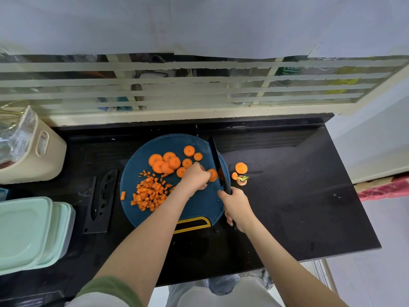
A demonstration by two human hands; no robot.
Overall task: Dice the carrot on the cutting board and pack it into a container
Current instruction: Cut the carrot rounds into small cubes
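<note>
R hand (235, 207) grips knife (218, 165), prob. touching board (199, 207); L hand (194, 178) pinches carrot slice (213, 175).

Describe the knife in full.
The knife is all black, blade and handle, with a long pointed blade. The right hand grips its handle. The blade runs along the right rim of the round blue cutting board, tip pointing away, beside a carrot slice the left hand holds.

Orange carrot rounds (169, 161) and dice (148, 194) lie on a dark teal cutting board (137, 165) with a yellow-edged handle (192, 222). The bench (298, 196) is glossy black, the knife (218, 165) black, the containers (28, 233) pale mint green, the bin (42, 158) cream.
</note>
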